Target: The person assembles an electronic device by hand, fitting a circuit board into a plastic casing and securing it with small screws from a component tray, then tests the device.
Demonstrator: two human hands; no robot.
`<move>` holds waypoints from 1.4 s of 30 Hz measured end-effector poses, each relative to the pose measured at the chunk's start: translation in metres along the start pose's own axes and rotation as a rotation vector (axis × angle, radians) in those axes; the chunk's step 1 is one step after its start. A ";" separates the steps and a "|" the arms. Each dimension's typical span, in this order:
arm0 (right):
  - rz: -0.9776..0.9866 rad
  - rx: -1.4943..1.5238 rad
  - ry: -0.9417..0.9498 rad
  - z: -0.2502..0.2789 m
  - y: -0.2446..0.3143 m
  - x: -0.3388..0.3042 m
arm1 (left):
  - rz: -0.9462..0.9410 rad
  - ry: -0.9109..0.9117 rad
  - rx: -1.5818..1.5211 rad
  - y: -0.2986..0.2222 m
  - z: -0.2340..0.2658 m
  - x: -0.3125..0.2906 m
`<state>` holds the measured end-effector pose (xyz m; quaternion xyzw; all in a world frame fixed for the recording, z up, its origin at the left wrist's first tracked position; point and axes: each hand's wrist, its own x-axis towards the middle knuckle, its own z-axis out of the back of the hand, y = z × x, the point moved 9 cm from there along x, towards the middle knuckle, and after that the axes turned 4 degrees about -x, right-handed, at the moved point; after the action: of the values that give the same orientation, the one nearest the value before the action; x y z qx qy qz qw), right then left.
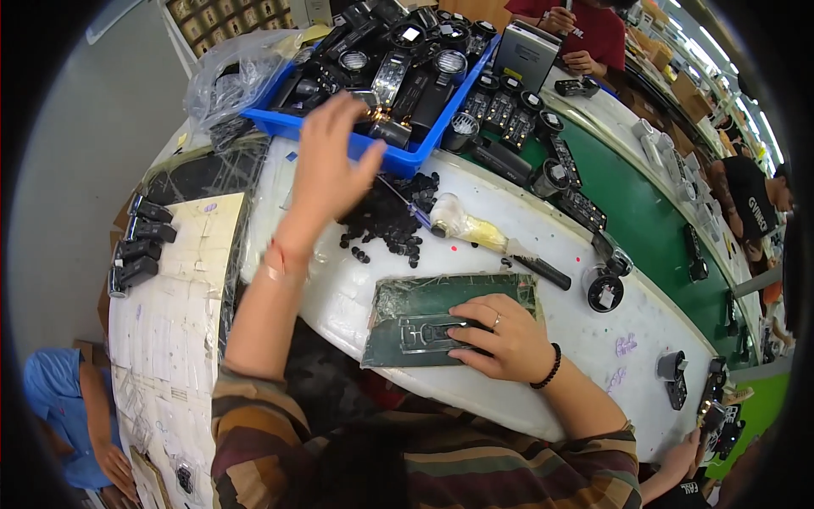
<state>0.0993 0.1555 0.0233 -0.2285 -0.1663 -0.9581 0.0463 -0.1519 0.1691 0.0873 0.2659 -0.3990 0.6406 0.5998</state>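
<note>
From my remote view, a crumpled clear plastic bag [237,72] sits at the left end of a blue plastic bin [398,157] at the top of the bench. Brown cardboard boxes [687,89] line a shelf at the upper right. A grey, box-like unit [526,53] stands just right of the bin. Small white square labels [410,34] show on some dark parts in the bin. I see no lit screens or signs.

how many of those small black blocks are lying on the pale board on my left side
4, in a column along the left edge of the pale taped board: small black rectangular blocks at and. More may lie hidden past the board's edge.
</note>
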 end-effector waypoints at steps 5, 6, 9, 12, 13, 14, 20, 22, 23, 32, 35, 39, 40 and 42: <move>-0.023 0.065 0.026 -0.003 -0.001 0.002 | 0.239 0.266 0.122 0.103 -0.053 0.033; -0.028 0.076 0.032 -0.004 -0.005 0.001 | 0.135 0.293 0.290 0.095 -0.053 0.039; -0.064 0.203 -0.130 0.020 -0.010 0.003 | 0.006 0.187 0.577 0.071 -0.031 0.052; -0.150 0.135 -0.312 0.040 -0.025 -0.011 | 0.111 -0.059 0.302 0.032 0.022 0.058; -0.145 0.116 -0.369 0.047 -0.027 -0.014 | 0.200 -0.125 0.128 0.017 0.040 0.055; -0.125 0.063 -0.414 0.054 -0.024 -0.013 | 0.199 -0.212 -0.106 -0.005 0.057 0.044; -0.026 -0.140 -0.440 0.081 0.014 0.007 | 0.113 0.154 -1.105 -0.124 0.070 -0.060; -0.003 -0.131 -0.349 0.073 0.014 0.001 | 0.077 0.243 -1.234 -0.140 0.068 -0.078; 0.014 -0.120 -0.302 0.071 0.019 0.007 | 0.144 0.215 -1.350 -0.138 0.063 -0.088; 0.039 -0.225 -0.077 0.039 0.033 0.028 | 0.521 0.096 -1.234 -0.108 0.067 -0.089; 0.107 -0.322 -0.009 0.021 0.037 0.025 | 0.400 0.166 -0.860 -0.111 0.069 -0.092; 0.118 -0.313 -0.008 0.007 0.028 0.019 | 0.372 0.151 -0.810 -0.110 0.061 -0.103; 0.102 -0.315 -0.002 0.005 0.025 0.019 | 0.410 0.165 -0.839 -0.106 0.057 -0.106; 0.085 -0.314 0.004 0.002 0.022 0.021 | 0.450 0.180 -0.866 -0.100 0.054 -0.112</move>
<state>0.0846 0.1354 0.0413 -0.2379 -0.0047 -0.9699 0.0508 -0.0456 0.0588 0.0441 -0.1569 -0.6226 0.5499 0.5342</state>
